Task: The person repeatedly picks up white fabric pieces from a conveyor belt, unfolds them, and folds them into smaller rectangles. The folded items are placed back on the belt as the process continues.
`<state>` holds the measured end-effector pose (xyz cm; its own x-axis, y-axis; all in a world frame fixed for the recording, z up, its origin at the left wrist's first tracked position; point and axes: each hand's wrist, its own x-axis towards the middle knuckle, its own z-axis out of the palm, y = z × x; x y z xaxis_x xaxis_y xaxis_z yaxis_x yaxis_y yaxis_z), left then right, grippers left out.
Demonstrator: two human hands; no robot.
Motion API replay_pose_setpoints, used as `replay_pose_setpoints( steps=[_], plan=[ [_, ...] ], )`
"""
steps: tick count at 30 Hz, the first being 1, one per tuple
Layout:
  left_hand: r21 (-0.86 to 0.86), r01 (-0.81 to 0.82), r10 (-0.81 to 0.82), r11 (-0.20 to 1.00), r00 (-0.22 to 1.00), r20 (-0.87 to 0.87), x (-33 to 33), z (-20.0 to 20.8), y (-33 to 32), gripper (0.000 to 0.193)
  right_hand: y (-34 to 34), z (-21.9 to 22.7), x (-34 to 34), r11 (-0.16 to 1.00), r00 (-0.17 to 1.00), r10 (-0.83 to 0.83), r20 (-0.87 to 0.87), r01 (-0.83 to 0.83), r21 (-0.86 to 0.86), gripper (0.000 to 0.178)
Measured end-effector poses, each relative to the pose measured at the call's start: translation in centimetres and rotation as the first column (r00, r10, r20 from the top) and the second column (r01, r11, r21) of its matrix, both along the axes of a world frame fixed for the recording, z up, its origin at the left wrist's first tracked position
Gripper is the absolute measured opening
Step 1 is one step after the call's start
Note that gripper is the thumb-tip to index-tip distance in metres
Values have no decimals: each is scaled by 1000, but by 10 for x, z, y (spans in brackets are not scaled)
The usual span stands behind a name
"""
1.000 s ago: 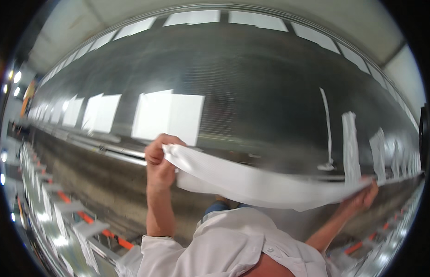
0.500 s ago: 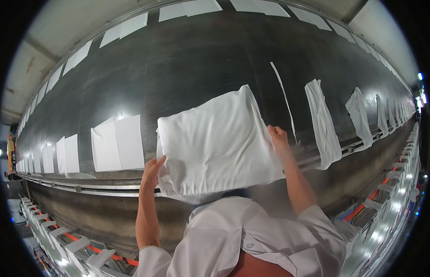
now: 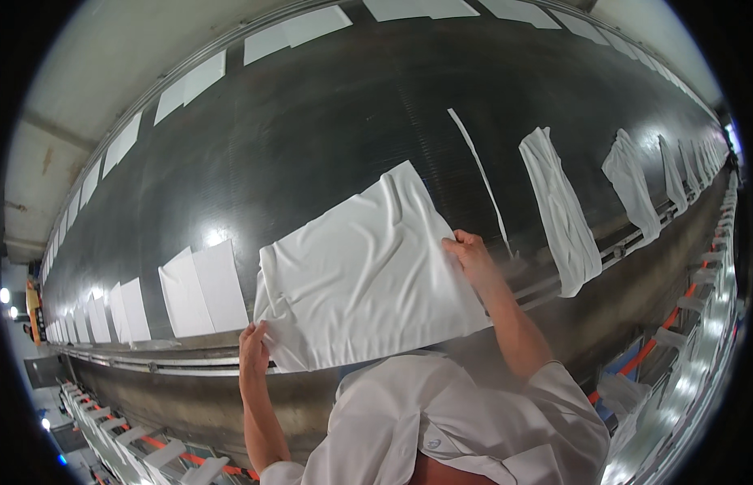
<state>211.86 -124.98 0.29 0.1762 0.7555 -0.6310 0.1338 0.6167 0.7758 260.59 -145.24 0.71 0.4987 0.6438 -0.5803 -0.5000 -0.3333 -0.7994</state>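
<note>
A white fabric panel (image 3: 360, 271) stretches between my two hands in front of me, over the near edge of a long dark table (image 3: 312, 129). Soft wrinkles run across it. My left hand (image 3: 253, 347) pinches its near left corner. At its right edge, about halfway along, my right hand (image 3: 469, 252) grips the cloth between thumb and fingers. The panel's far edge lies over the dark tabletop. Its underside is hidden.
Flat white pieces (image 3: 205, 289) lie in a row at left. To the right are a thin white strip (image 3: 483, 182) and bunched white cloths (image 3: 558, 212) hanging over the metal rail. More white pieces (image 3: 296, 34) line the far edge. Behind me runs a rack with an orange bar (image 3: 647, 349).
The fabric panel has come down flatter and nearer to me, with more wrinkles now. My left hand has moved lower, and my right hand slightly left. The whole view has tilted.
</note>
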Motion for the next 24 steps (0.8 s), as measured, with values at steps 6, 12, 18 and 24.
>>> replay_pose_setpoints(
  steps=[6,12,18,24],
  plan=[
    [277,-116,119,954,993,3,-12,13,13,14,-33,26,-14,954,973,-231,-1,227,195,10],
    [411,-196,165,890,980,109,-16,46,46,13,-50,85,-42,869,878,-477,45,463,176,12],
    [435,-233,148,870,964,222,19,51,105,21,-6,93,-15,839,883,-455,113,383,386,9],
    [543,-256,111,800,952,285,29,10,159,24,36,60,7,705,872,-487,38,367,607,15]
  ],
)
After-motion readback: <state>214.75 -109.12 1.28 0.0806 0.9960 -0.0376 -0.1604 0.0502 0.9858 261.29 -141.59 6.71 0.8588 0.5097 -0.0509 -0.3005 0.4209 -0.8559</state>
